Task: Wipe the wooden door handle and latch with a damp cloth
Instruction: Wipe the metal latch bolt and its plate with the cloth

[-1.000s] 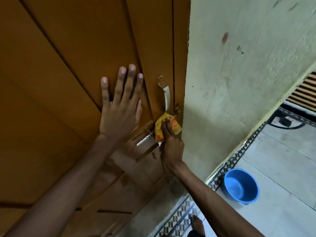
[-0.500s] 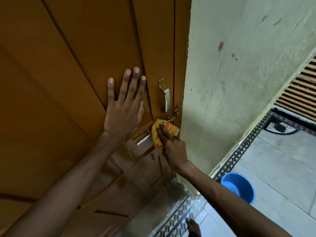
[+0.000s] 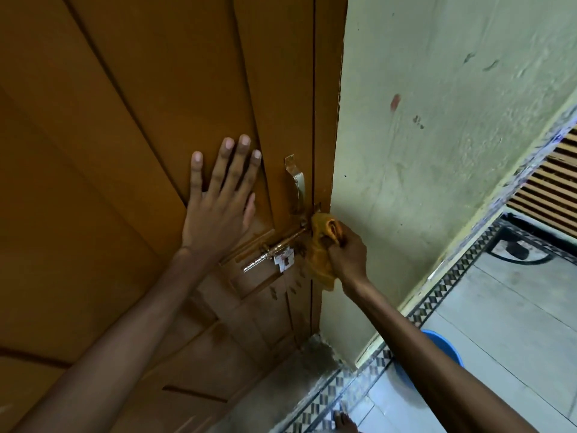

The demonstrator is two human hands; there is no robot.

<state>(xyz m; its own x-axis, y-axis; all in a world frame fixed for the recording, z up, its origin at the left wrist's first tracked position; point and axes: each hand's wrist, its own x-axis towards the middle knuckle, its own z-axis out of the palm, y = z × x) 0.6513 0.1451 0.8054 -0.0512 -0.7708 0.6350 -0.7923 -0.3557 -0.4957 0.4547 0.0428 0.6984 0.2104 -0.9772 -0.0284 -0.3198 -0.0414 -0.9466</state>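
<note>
The right hand [image 3: 346, 251] is bunching a yellow cloth [image 3: 321, 245] in a closed grip, fingers curled around its crumpled folds, and pressing it against the door's edge at the right end of the latch [image 3: 281, 245]. The cloth is looking soft and wrinkled, with an orange patch near the top and a loose tail hanging below the hand. The left hand [image 3: 218, 207] is lying flat on the door [image 3: 156, 120], fingers spread and pointing up, just left of the latch and gripping nothing.

The latch is showing as a slim metal bolt running slantwise, shiny at its left end, brownish toward the cloth, with a small white tag hanging under it. Just above the latch a curved metal handle [image 3: 296, 179] is standing upright, pale and glossy. The door is looking smooth, orange-brown, with raised panel lines.

Right of the latch a rough, pale green wall [image 3: 437, 151] is carrying a few dark marks. Well below and right of the latch a blue bowl [image 3: 449, 348] is sitting on the tiled floor [image 3: 515, 323], mostly hidden by the right forearm; its contents cannot be told.
</note>
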